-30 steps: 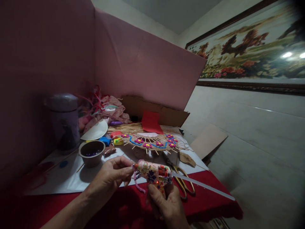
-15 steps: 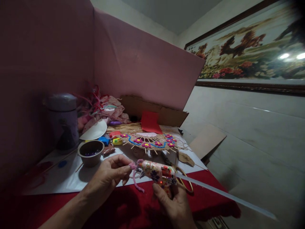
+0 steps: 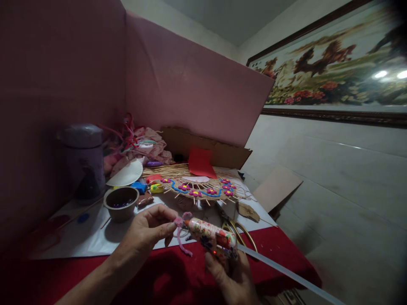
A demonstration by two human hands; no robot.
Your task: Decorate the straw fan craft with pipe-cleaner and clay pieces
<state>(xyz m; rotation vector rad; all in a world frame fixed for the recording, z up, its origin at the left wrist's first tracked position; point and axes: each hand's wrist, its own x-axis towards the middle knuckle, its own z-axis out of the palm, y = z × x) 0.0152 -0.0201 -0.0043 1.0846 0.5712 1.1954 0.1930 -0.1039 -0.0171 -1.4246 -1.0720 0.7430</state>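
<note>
My left hand [image 3: 149, 231] pinches a small pink yarn bow [image 3: 179, 222] between thumb and fingertips; its loose tail hangs below. My right hand [image 3: 230, 271] is closed around a flower-patterned hot glue gun [image 3: 213, 235] with a small red light lit on it. The orange tip of the gun points left, at or right beside the bow; I cannot tell whether it touches. A long translucent glue stick [image 3: 286, 271] juts out of the gun's back end. Behind the gun lie gold-handled scissors [image 3: 240, 231], partly covered by it.
A half-ring decorated with clay flowers [image 3: 197, 190] and thin sticks lies beyond my hands. At left stand a bowl [image 3: 121, 204] and a purple flask [image 3: 83, 165]. A brown slice-like piece [image 3: 248, 211] lies right. Pink fabric [image 3: 152, 146] and red paper [image 3: 201, 162] are at the back.
The glue gun has tilted, its back end dropping and its tip coming in line with the bow. The scissors show more now. My left hand has barely moved.
</note>
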